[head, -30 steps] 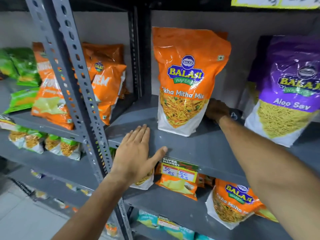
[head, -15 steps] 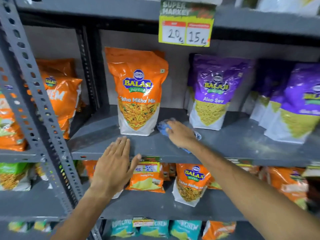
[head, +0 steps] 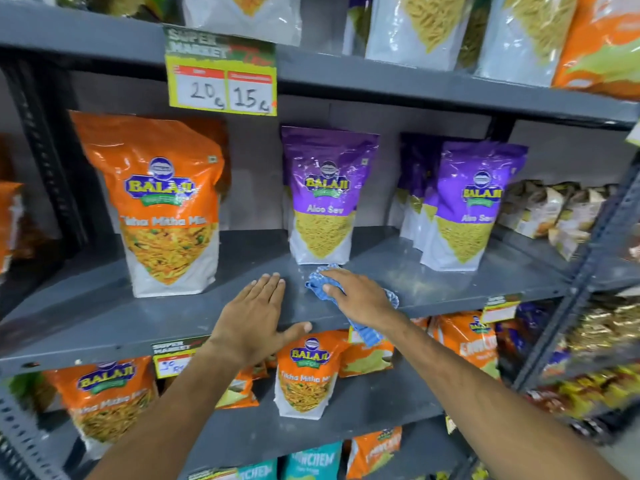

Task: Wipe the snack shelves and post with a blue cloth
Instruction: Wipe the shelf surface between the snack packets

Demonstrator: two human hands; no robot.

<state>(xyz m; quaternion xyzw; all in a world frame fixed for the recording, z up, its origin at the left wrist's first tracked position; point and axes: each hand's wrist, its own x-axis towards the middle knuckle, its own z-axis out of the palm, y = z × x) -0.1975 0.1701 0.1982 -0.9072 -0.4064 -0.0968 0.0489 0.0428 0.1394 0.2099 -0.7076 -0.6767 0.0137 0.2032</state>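
My right hand [head: 360,296] presses a crumpled blue cloth [head: 315,282] flat on the grey metal snack shelf [head: 433,285], just in front of a purple Aloo Sev bag [head: 325,195]. Part of the cloth hangs over the shelf's front edge. My left hand [head: 256,317] lies flat and open on the same shelf beside it, thumb over the front lip. A big orange Tikha Mitha Mix bag [head: 162,202] stands to the left. A dark perforated post [head: 45,150] rises at the back left.
More purple bags [head: 467,206] stand to the right, and brown packets [head: 554,213] beyond them. A yellow price tag [head: 221,77] hangs from the shelf above. Orange bags [head: 304,372] fill the lower shelf. A grey upright [head: 588,271] frames the right side.
My right hand has drawn the cloth from behind the orange bag out to the shelf front and rightward. My view has shifted right and up. The left hand stays flat on the shelf.
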